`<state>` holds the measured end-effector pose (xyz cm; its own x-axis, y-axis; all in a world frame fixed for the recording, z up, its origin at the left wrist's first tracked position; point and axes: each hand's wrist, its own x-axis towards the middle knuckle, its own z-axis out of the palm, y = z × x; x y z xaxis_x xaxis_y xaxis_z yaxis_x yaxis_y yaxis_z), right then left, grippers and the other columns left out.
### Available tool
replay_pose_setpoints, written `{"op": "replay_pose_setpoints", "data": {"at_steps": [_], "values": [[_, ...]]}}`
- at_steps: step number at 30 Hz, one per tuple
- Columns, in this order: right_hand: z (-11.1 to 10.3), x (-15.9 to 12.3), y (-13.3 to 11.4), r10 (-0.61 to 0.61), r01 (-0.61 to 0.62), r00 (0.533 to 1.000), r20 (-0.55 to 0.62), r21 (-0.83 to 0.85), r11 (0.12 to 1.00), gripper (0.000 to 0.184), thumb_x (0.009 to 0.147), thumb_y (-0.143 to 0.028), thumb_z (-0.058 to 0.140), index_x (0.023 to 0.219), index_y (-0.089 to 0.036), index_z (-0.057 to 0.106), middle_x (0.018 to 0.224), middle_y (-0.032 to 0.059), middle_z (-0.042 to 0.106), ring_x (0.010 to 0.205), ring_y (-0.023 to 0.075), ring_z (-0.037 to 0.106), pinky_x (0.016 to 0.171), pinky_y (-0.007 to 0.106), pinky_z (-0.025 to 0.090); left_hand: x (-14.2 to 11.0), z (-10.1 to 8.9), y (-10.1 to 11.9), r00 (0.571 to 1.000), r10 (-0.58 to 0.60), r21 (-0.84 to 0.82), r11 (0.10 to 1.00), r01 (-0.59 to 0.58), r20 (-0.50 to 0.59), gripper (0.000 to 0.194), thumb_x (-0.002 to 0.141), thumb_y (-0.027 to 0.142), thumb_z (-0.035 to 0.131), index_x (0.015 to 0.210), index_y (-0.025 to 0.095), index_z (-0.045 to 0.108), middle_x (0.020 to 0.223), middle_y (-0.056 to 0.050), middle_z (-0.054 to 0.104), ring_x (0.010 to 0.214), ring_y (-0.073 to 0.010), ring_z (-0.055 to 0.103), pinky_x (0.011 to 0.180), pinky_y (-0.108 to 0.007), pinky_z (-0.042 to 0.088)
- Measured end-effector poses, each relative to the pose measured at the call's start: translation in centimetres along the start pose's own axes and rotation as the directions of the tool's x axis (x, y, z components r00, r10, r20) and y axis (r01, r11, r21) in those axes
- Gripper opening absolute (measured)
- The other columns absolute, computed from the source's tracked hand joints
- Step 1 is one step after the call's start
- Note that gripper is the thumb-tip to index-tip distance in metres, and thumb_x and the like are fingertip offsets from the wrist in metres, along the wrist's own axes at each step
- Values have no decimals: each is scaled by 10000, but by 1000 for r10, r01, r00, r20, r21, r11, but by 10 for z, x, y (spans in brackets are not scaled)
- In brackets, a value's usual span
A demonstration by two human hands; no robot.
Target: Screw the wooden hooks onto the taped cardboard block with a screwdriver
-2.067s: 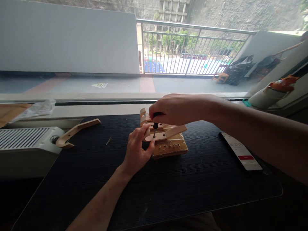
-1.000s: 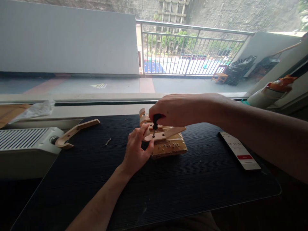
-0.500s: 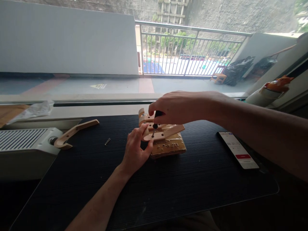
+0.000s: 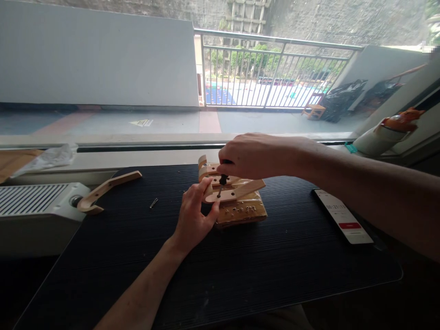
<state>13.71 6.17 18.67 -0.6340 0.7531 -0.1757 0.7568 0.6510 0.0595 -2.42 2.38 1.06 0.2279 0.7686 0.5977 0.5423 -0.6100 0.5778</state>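
My right hand (image 4: 237,156) is wrapped round the black handle of a screwdriver (image 4: 223,178), which points down. Its tip meets a dark hole near the rounded end of a pale wooden hook (image 4: 242,192). With thumb and fingers, my left hand (image 4: 196,206) pinches that same end and steadies the hook on a block wrapped in clear tape (image 4: 240,217). Several small holes and bits of debris mark the block's near part. More wooden hooks (image 4: 203,168) lie behind, on the same block, partly hidden by my hands.
Left on the dark table (image 4: 261,275) are a loose wooden hook (image 4: 106,185) and small screws (image 4: 153,202). A phone (image 4: 343,217) lies at the right, beneath my forearm. A white radiator (image 4: 44,201) borders the table's left side; the window sill (image 4: 154,158) runs behind.
My right hand has turned on the screwdriver handle and shifted slightly right. My left hand keeps its pinch on the hook, which stays in place.
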Motion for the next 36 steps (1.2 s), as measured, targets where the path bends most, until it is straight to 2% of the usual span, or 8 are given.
{"op": "replay_pose_setpoints", "data": {"at_steps": [3, 7, 16, 20, 22, 26, 31, 36], "values": [[-7, -2, 0, -76, 74, 996, 41, 54, 996, 295, 845, -320, 426, 975, -188, 655, 796, 56, 626, 608, 121, 462, 568, 283, 304, 0, 0, 0, 1000, 8, -4, 1000, -8, -1, 555, 788, 193, 575, 1295, 255, 358, 1071, -60, 553, 976, -193, 534, 926, -385, 406], [-10, -3, 0, -146, 142, 987, 69, 64, 988, 271, 843, -237, 406, 895, -170, 664, 735, 48, 612, 589, 106, 436, 569, 280, 288, 0, 0, -1, 1000, 10, 4, 1000, -10, -2, 548, 788, 185, 576, 1291, 247, 367, 1048, -56, 556, 950, -185, 534, 918, -377, 410], [6, 1, -2, -4, 9, 996, -86, 64, 998, 327, 875, -341, 384, 767, -134, 613, 614, 28, 525, 514, 71, 316, 541, 263, 239, -1, 1, -1, 1000, -6, 0, 1000, 6, 2, 548, 784, 182, 582, 1289, 234, 374, 1036, -53, 556, 939, -179, 540, 917, -375, 415], [4, -8, 5, -23, 50, 988, -155, 176, 983, 301, 853, -356, 416, 760, -155, 620, 647, 18, 555, 526, 67, 357, 534, 253, 236, -2, 2, -1, 1000, -16, -13, 1000, 16, -10, 575, 778, 175, 591, 1305, 248, 370, 1059, -47, 574, 982, -182, 548, 943, -367, 410], [4, -15, 8, 42, 18, 974, -225, 258, 966, 266, 836, -361, 451, 816, -165, 629, 660, 7, 563, 534, 64, 385, 535, 243, 240, -2, 1, -1, 1000, -26, -30, 999, 25, -2, 589, 780, 176, 588, 1318, 247, 359, 1082, -52, 573, 1000, -185, 551, 951, -366, 413], [19, -25, 9, 197, -48, 918, -344, 396, 917, 286, 833, -423, 483, 817, -163, 601, 632, -18, 538, 529, 53, 387, 523, 220, 238, -2, 2, -2, 999, -45, -53, 998, 45, 5, 592, 789, 173, 573, 1331, 246, 345, 1111, -62, 561, 1027, -191, 547, 952, -365, 420], [49, -16, 6, 266, -31, 827, -496, 432, 901, 295, 888, -420, 413, 813, -157, 523, 610, -39, 486, 526, 46, 322, 522, 206, 237, -5, 5, -4, 996, -91, -90, 992, 92, 20, 622, 796, 157, 571, 1351, 262, 311, 1150, -64, 536, 1058, -190, 532, 954, -360, 424], [66, 1, 9, 202, 26, 845, -496, 415, 909, 280, 904, -369, 382, 778, -146, 496, 620, -27, 498, 557, 52, 369, 574, 215, 266, -7, 8, -7, 992, -122, -91, 988, 123, 16, 625, 788, 144, 582, 1343, 262, 320, 1156, -64, 526, 1057, -188, 536, 951, -353, 421]]}}
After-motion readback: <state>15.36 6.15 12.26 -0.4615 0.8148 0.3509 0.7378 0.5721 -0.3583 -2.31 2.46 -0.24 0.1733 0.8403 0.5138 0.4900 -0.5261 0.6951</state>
